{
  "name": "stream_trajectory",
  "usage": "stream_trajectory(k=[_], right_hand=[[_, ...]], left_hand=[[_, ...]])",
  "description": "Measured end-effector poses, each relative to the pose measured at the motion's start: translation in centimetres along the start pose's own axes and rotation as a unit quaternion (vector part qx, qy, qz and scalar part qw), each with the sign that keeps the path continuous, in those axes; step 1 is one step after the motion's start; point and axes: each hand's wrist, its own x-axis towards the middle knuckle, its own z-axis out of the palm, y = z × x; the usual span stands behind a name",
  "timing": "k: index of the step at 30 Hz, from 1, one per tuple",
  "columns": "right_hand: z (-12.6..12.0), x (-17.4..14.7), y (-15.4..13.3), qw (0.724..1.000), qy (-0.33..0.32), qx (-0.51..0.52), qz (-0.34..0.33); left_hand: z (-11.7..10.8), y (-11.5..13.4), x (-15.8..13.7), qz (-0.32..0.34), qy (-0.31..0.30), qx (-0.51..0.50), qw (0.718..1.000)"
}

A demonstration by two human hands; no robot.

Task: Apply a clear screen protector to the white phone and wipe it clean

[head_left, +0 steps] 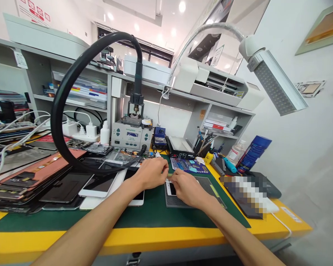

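My left hand is closed, its fingertips drawn together just behind a white phone. Beside it my right hand is closed too, fingers curled over the phone and hiding much of it. The fingertips of both hands nearly meet at the phone's far end. What they pinch, if anything, is too small or hidden to make out. The phone lies on a grey perforated pad, which rests on a green work mat.
Phones and tablet parts are stacked at the left, under a thick black hose arching from a hot-air station. A blue spray can, a bottle and a tool holder stand at the right, below a lamp.
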Motion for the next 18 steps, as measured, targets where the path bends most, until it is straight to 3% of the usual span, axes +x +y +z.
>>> stream_trajectory(k=[5, 11, 18], right_hand=[[-0.9, -0.5, -0.2, 0.999, -0.016, -0.002, -0.039], [-1.7, -3.7, -1.4, 0.997, -0.014, 0.053, -0.045], [-2.7, -6.0, -1.4, 0.981, -0.017, 0.195, -0.016]], left_hand=[[0.0, -0.1, 0.0, -0.003, 0.003, 0.001, 1.0], [-0.1, -0.1, 0.0, -0.004, 0.004, -0.002, 1.0], [-0.2, 0.1, 0.0, -0.003, 0.0, -0.003, 1.0]])
